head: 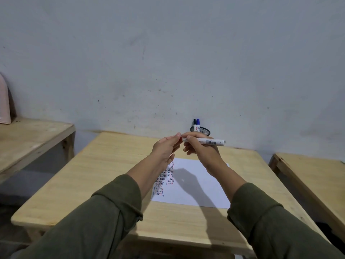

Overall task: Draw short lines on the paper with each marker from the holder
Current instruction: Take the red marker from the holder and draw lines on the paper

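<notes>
My right hand grips a white marker held level above the table, its barrel pointing right. My left hand pinches the marker's left end, where a bit of red shows between the fingertips; whether that is the cap or the tip I cannot tell. Both hands hover over the white paper, which carries two columns of short red, blue and black lines at its left side. Behind the hands a black mesh holder stands against the wall with a black-capped marker and a blue-capped marker upright in it.
The paper lies on a light wooden table pushed against a grey wall. A second wooden table stands at the left with a pinkish object at its far edge, and a third table at the right. Gaps separate the tables.
</notes>
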